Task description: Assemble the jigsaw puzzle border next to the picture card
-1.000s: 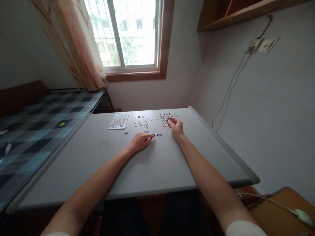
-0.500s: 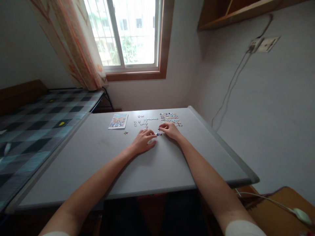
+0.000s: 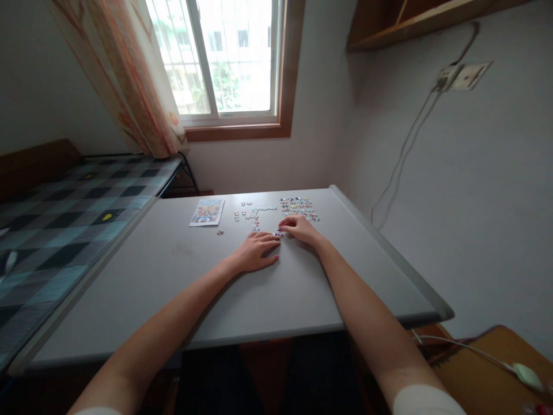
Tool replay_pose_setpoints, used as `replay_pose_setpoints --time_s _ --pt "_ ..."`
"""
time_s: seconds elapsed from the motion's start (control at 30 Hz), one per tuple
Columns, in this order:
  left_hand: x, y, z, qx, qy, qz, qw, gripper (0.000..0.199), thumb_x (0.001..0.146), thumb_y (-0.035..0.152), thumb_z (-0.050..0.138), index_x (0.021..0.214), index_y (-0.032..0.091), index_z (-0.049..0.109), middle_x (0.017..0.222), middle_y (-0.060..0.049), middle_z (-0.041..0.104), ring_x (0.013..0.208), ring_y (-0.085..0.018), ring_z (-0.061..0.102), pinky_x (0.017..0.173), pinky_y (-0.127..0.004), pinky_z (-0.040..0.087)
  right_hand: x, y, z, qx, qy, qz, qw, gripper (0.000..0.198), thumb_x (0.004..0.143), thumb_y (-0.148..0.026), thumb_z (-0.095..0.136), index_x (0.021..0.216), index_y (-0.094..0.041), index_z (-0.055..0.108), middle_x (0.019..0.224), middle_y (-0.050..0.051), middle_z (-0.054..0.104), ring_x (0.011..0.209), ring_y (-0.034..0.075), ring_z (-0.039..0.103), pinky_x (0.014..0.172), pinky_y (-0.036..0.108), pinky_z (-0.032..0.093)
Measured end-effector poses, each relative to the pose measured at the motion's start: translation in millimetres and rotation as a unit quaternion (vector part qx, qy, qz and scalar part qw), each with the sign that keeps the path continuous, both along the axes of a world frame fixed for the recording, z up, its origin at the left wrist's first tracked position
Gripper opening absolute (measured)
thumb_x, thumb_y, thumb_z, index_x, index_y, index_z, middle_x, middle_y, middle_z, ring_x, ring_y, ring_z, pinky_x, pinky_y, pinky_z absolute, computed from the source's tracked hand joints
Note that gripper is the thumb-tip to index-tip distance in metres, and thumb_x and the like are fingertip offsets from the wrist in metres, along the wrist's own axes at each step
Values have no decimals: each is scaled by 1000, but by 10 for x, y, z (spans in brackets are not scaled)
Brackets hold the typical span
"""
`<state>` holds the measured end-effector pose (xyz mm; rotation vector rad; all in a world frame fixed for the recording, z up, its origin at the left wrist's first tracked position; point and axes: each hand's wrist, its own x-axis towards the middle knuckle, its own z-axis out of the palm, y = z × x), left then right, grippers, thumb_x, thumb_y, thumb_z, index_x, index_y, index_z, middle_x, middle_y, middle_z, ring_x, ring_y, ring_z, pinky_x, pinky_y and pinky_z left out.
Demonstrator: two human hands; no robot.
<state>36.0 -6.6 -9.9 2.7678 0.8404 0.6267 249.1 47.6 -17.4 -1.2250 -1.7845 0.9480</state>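
My left hand (image 3: 258, 251) lies on the table with its fingers stretched out, the fingertips touching a short row of joined jigsaw pieces (image 3: 277, 234). Just beyond that row, my right hand (image 3: 299, 229) pinches a small jigsaw piece (image 3: 279, 229) between thumb and forefinger. Past my left fingers stands a partly joined puzzle edge (image 3: 256, 218), an L-shaped strip partly hidden near my hand. Several loose pieces (image 3: 298, 204) are spread in rows behind my right hand. A printed picture card (image 3: 207, 212) lies flat to the left, with one loose piece (image 3: 220, 232) near it.
The grey-white table (image 3: 173, 288) reaches to the wall under the window (image 3: 233, 57). At left stands a bed with a checked cover (image 3: 90, 213). A cable (image 3: 400, 155) hangs down the right wall. A wooden stool or chair seat (image 3: 488, 363) is at lower right.
My left hand has shifted slightly right and its fingers lie flatter, now covering part of the short row. My right hand stays almost in place, still pinching the piece.
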Motion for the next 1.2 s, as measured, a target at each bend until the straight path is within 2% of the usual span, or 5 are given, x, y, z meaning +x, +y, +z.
replay_pose_setpoints --time_s 0.23,0.5,0.7,0.87,1.2 --pt "7 -6 21 -1 2 2 1000 38 84 38 55 120 27 61 126 -6 60 119 -24 50 102 -43 34 -22 -4 -18 2 -14 24 1000 14 67 -23 64 75 -13 70 65 2 67 58 11 57 55 21 44" --pt "-3 3 -4 5 0 -1 1000 38 85 39 53 120 26 60 126 -5 60 119 -24 49 102 -42 33 -13 26 -62 18 -42 1 999 16 69 -22 62 78 -13 71 66 3 68 58 11 57 54 21 42" --pt "-6 -5 9 16 23 -2 1000 39 87 41 49 122 27 59 136 -5 52 121 -24 47 103 -41 31 -39 3 -46 22 -49 -13 998 13 70 -18 62 79 -13 71 69 4 69 63 13 60 60 23 45" --pt "-3 -1 2 10 12 -4 1000 40 87 40 50 124 27 58 132 -5 55 122 -24 47 103 -41 31 -55 -7 -42 16 -55 -6 998 12 71 -15 62 78 -14 71 70 3 70 65 13 61 63 23 46" --pt "2 9 -6 8 37 2 999 42 87 42 47 126 28 56 133 -3 55 123 -24 46 103 -42 31 -76 -38 15 46 -164 -27 985 13 72 -18 63 79 -14 73 74 4 70 68 13 58 63 22 42"
